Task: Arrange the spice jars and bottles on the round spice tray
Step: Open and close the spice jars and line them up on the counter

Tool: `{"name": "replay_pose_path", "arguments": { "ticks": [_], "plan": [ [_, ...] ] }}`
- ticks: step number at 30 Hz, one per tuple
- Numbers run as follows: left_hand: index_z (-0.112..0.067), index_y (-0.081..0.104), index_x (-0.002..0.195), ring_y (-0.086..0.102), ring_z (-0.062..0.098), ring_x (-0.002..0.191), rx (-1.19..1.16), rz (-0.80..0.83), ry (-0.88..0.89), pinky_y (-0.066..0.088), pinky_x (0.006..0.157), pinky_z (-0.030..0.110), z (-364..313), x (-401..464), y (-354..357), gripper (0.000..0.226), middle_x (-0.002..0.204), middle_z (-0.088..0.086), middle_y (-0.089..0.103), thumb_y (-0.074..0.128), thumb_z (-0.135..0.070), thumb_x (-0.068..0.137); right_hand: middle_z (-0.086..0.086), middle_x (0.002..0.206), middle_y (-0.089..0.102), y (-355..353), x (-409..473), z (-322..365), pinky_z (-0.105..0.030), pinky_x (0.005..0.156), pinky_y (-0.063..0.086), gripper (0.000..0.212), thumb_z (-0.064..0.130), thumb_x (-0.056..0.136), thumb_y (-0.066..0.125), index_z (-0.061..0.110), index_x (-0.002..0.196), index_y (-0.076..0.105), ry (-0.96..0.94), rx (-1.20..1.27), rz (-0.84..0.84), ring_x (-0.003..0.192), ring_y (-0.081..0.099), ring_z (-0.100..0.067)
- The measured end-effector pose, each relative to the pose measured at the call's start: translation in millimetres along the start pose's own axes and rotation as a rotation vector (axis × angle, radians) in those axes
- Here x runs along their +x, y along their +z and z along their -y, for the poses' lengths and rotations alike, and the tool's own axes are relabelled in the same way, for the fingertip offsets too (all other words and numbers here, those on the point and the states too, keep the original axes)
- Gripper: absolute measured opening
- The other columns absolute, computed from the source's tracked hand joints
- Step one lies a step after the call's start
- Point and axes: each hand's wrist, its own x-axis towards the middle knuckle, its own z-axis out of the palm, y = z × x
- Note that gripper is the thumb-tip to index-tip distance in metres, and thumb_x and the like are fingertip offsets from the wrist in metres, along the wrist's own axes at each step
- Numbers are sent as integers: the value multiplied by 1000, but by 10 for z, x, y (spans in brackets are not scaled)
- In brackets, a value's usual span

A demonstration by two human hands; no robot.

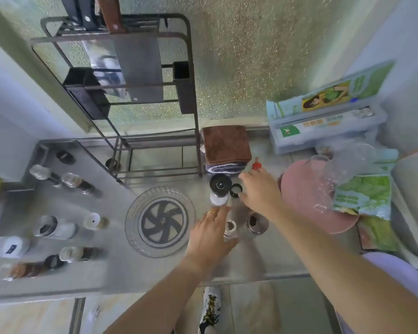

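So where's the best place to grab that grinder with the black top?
Probably around the clear body just under the black cap of the grinder, coming from above. It stands upright; the towel crowds behind it, so fingers close from the sides.

A grey counter (121, 266) runs along a speckled wall. Near its middle lies the clear round spice tray (160, 221) with a dark pinwheel hub, nothing on it. To the left stand and lie several spice jars (65, 227), well apart from the tray. Just right of the tray stand a black-topped grinder (219, 189), a small black cap (236, 189), an open jar (230, 227) and a metal-rimmed jar (257, 222). Behind them rest a dark wire rack (155, 150), a folded brown cloth (226, 144) and a red-capped bottle (256, 164). Further right sit a pink plate (299, 201), clear plastic cups (343, 162), a green packet (364, 196) and a wrap box (323, 131).
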Motion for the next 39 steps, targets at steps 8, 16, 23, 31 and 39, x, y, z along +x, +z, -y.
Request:
{"name": "replay_pose_path", "arguments": {
  "ticks": [8, 16, 23, 31, 39],
  "plan": [
    [-24, 53, 122, 67, 24, 94, -25, -20, -11, 52, 73, 34, 64, 175, 307, 51, 111, -2, 63, 79, -27, 78, -2, 122, 68, 421, 499, 75, -44, 108, 34, 35, 21, 93, 56, 27, 127, 61, -126, -242, 81, 120, 53, -27],
    [-21, 64, 99, 68, 26, 73, -106, -119, -94, 48, 60, 31, 61, 137, 385, 32, 90, -1, 69, 77, -15, 70, -5, 106, 71, 378, 394, -46, -52, 116, 30, 21, 19, 82, 71, 19, 103, 69, -116, -122, -32, 111, 57, -30],
    [-24, 66, 103, 65, 21, 85, -294, -235, -125, 52, 74, 34, -46, -8, 48, 33, 100, -5, 65, 74, -15, 72, 7, 102, 64, -341, -447, 10, -25, 83, 47, 42, 17, 74, 76, 25, 115, 67, -88, 656, -269, 93, 60, -13],
    [-25, 65, 106, 66, 10, 88, -446, -331, -56, 56, 80, 38, -170, -256, -220, 38, 97, -10, 67, 72, -17, 69, 12, 94, 71, -523, -1086, 288, -26, 84, 58, 32, 12, 71, 85, 24, 89, 61, -79, 1010, -194, 90, 71, -9],
    [-25, 68, 109, 68, 6, 88, -430, -408, -27, 55, 80, 32, -199, -430, -377, 41, 96, -13, 74, 77, -16, 70, 15, 110, 69, -621, -1189, 299, -28, 91, 56, 48, 8, 74, 83, 27, 114, 64, -235, 815, -188, 102, 67, -3]
  ]
}}
